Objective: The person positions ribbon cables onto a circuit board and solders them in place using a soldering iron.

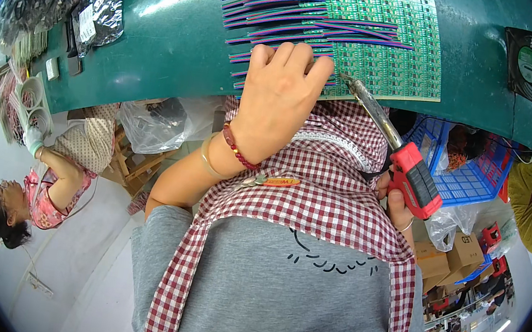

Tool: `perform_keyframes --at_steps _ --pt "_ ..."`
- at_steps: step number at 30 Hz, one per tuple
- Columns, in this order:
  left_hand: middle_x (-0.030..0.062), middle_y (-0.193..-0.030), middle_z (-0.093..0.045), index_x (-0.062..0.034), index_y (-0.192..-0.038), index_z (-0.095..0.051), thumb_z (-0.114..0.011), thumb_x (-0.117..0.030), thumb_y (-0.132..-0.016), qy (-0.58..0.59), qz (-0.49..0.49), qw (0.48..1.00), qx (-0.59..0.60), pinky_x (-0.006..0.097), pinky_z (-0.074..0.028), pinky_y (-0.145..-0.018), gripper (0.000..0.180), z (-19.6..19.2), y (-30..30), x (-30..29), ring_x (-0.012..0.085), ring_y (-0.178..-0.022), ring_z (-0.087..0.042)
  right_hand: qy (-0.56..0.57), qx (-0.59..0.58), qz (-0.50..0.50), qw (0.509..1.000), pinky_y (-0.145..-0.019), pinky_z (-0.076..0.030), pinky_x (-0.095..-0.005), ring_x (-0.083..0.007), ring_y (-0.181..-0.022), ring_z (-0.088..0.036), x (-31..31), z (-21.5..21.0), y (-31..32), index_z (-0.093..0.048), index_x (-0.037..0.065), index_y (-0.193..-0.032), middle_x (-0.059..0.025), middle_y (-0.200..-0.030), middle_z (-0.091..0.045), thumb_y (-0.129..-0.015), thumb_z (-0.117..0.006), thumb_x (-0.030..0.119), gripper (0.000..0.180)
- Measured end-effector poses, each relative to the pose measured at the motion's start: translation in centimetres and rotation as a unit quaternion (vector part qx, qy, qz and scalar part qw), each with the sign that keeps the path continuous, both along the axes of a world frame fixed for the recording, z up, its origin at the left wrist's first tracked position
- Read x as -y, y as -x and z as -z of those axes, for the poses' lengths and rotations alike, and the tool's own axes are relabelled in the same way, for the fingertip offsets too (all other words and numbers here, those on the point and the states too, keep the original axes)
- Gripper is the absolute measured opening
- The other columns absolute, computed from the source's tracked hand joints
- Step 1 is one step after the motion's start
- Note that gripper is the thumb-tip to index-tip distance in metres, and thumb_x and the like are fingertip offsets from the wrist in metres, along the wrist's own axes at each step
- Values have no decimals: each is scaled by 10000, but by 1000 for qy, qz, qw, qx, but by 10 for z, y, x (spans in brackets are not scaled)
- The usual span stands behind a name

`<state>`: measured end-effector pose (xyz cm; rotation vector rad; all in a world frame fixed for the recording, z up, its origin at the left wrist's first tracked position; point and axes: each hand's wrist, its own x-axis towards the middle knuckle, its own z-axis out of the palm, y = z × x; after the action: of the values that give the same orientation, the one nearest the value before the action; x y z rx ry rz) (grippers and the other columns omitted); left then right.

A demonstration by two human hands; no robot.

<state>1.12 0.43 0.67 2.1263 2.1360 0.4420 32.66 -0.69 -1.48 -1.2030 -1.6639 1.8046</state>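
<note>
Blue crate [473,186] containing dark and orange items [457,160]; right hand [397,208] clamped around red-handled soldering iron [414,177]; left hand [283,83] over striped wires [281,31], grip indiscernible.

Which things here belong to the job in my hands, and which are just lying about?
Part of the job:
red-and-black soldering iron, in your right hand
green circuit-board panel
multicoloured wires, at your left hand

Probably just lying about:
black fan
shiny dark bag
cardboard boxes

Black fan [529,67], blue crate [474,184], cardboard boxes [464,251].
</note>
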Motion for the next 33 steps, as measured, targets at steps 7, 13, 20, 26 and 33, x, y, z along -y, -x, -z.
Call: perform_keyframes --at_steps 7,13,20,26,33 --pt "13 -782 -518 -119 -830 -615 -734 -117 -741 -69 27 996 45 349 -353 -681 149 4 4 -4 191 -760 -536 0 28 -25 999 -578 -397 -268 -123 -637 -497 -1 2 -3 -479 -38 -1255 -66 -773 -556 -884 -624 506 674" --pt "-2 -789 -543 -123 -813 -620 -736 -112 -734 -70 32 996 42 345 -353 -680 141 3 4 -6 185 -754 -543 -16 32 13 999 -570 -436 -274 -141 -621 -547 -2 -7 7 -600 -34 -996 -70 -746 -598 -861 -658 460 516" --pt "-11 -787 -548 -128 -813 -623 -737 -110 -731 -67 34 997 35 342 -355 -684 141 5 6 -5 178 -758 -546 3 19 47 999 -534 -430 -267 -130 -594 -551 -8 -20 11 -632 -24 -867 -53 -704 -594 -839 -678 523 550" --pt "-14 -786 -547 -131 -805 -622 -735 -111 -733 -68 27 997 32 339 -356 -686 135 2 5 -5 175 -758 -544 20 -12 80 997 -540 -387 -257 -123 -572 -489 -1 -15 10 -447 -55 -1318 -97 -729 -605 -854 -614 600 819" --pt "-19 -803 -549 -143 -817 -635 -732 -115 -739 -60 24 998 25 348 -357 -730 128 -7 3 -6 175 -778 -542 15 -39 82 996 -537 -402 -272 -129 -538 -479 -5 -14 14 -442 -54 -1304 -108 -701 -595 -863 -619 582 794"
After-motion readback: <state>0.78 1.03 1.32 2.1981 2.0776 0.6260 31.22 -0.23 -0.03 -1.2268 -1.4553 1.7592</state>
